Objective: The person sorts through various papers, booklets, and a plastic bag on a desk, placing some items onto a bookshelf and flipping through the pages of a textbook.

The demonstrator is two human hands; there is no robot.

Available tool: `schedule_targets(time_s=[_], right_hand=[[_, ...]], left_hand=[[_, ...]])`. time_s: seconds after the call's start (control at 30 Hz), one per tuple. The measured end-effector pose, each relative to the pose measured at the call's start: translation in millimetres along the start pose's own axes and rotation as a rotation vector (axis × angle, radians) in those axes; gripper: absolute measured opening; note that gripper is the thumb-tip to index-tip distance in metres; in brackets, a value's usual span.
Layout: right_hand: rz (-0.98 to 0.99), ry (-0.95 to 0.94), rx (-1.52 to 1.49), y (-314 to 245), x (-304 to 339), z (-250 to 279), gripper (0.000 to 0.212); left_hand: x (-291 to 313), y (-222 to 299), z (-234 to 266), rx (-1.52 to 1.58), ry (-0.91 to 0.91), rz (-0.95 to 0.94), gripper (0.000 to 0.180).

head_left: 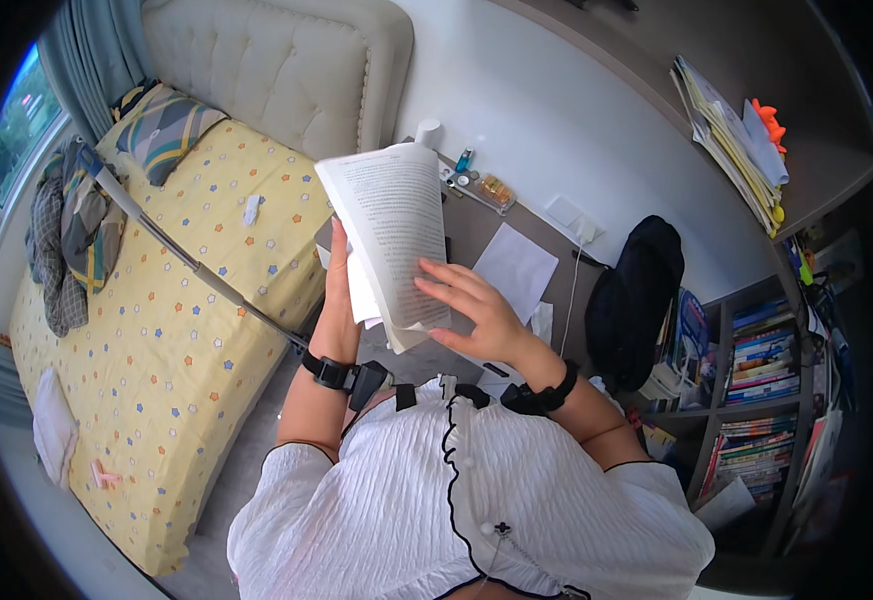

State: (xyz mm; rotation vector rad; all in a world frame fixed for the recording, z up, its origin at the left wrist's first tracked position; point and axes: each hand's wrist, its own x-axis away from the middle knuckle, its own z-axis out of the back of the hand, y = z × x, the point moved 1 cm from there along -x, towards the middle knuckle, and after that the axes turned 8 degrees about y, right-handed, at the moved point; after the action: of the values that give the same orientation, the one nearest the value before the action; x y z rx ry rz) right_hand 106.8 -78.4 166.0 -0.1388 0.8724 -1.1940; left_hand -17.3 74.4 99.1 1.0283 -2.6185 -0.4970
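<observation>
Right hand (490,322) — fingers (447,293) spread — touches the open book (393,220).

A thick paperback book with off-white pages (392,220) stands open, tilted, above the grey worktop (465,222). Its visible page carries dense lines of small dark print and bows gently, the page edges fanning loosely at the lower end. The left hand (340,305) supports its left edge; the right hand's (479,308) spread fingers touch the printed page's right side.
</observation>
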Motion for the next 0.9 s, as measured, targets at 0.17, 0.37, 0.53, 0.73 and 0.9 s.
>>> schedule_targets(time_s=[0.17, 0.37, 0.53, 0.73, 0.9], right_hand=[[0.065, 0.098, 0.043, -15.7, -3.1, -7.0, 0.061], [-0.003, 0.174, -0.063, -1.4, 6.8, -14.9, 0.048], [-0.076, 0.276, -0.242, 15.2, 18.8, -13.5, 0.02], [-0.506, 0.536, -0.658, 24.9, 25.2, -0.2, 0.015], [-0.679, 0.454, -0.823, 33.0, 22.9, 4.8, 0.021]], left_hand=[[4.0, -3.0, -4.2, 0.051, 0.049, 0.043, 0.083], [2.8, -5.9, 0.4, 0.126, 0.045, 0.085, 0.083], [-1.6, -8.2, 12.7, 0.133, 0.095, 0.096, 0.078], [-14.4, -14.0, 47.8, 0.026, 0.176, 0.168, 0.068], [-4.9, -26.6, 50.2, 0.021, 0.174, 0.274, 0.063]])
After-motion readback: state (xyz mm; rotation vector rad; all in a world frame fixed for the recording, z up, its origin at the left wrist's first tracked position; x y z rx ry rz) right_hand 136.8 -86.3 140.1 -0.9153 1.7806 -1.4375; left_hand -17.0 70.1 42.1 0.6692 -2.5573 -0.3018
